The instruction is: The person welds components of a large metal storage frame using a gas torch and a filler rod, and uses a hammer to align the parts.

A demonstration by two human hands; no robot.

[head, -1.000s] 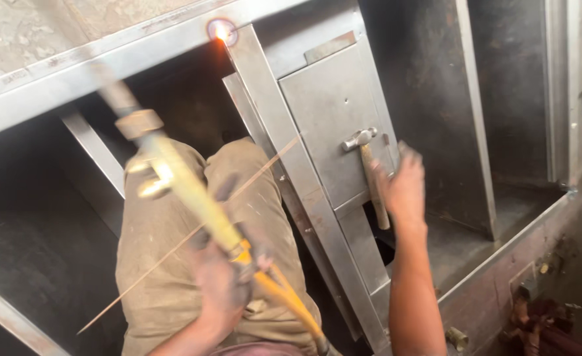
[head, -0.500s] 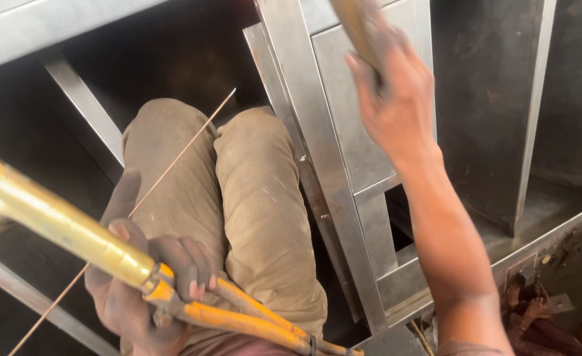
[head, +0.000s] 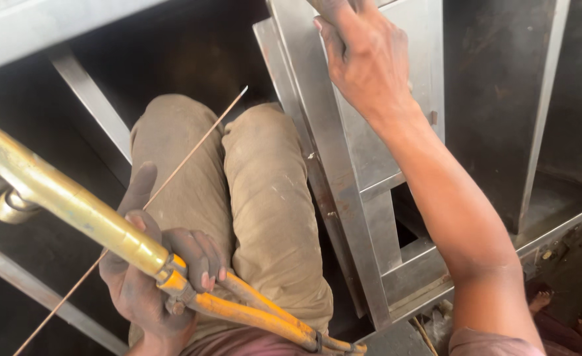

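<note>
My left hand is shut around a brass gas torch where its orange hoses join it. The same hand pinches a thin metal filler rod that slants up across my knees. The torch tip is out of view at the left. My right hand is raised at the top of the view, fingers closed on a brown wooden handle that is cut off by the frame edge. It hovers in front of a stainless steel upright of a sheet-metal frame.
Steel panels and bars stand right of my knees. A steel beam runs across the top left, with slanted braces below it. Dark sheet metal fills the right, and a bare foot shows at lower right.
My right hand has lifted from the hammer resting on the panel to the top of the view, carrying the handle. The view tilted down, so the glowing torch tip is no longer seen.
</note>
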